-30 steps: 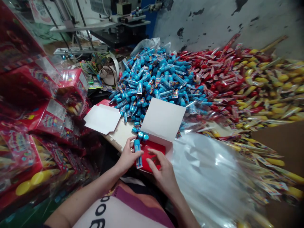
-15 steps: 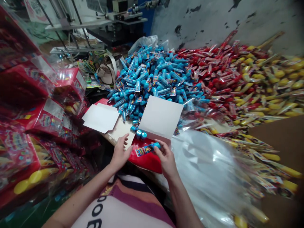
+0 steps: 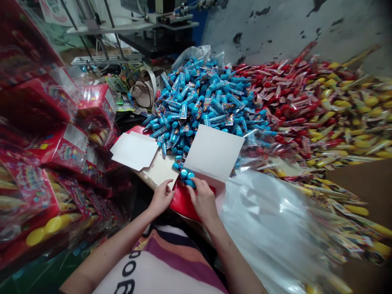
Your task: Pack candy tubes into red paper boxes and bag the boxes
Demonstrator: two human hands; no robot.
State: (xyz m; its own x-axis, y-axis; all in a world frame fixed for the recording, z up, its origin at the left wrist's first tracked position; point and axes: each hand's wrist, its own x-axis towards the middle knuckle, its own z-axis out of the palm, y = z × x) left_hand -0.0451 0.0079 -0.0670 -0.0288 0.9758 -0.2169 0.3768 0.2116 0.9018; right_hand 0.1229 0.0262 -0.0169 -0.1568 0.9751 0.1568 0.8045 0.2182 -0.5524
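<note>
A box with a raised white lid [image 3: 214,153] and a red front part [image 3: 183,203] sits before me. Two blue-capped tubes [image 3: 183,174] stand at its back left corner. My right hand [image 3: 204,201] reaches into the box, its fingers closed on another blue tube [image 3: 190,183]; most of that tube is hidden by the hand. By the box's left edge is my left hand [image 3: 162,199], thumb and fingers apart, holding nothing I can see. Behind the box rises a big heap of blue tubes in printed wrappers [image 3: 196,102].
A white card flap [image 3: 134,150] lies left of the box. Packed red boxes [image 3: 64,149] are stacked at the left. Red wrapped pieces [image 3: 284,98] and yellow ones [image 3: 361,106] are heaped at the right. Clear plastic sheeting [image 3: 260,220] spreads beside the box. A machine [image 3: 153,24] stands behind.
My right hand has moved left and forward, carrying the blue tube up against the standing tubes, and now covers much of it. My left hand has lowered slightly beside the box.
</note>
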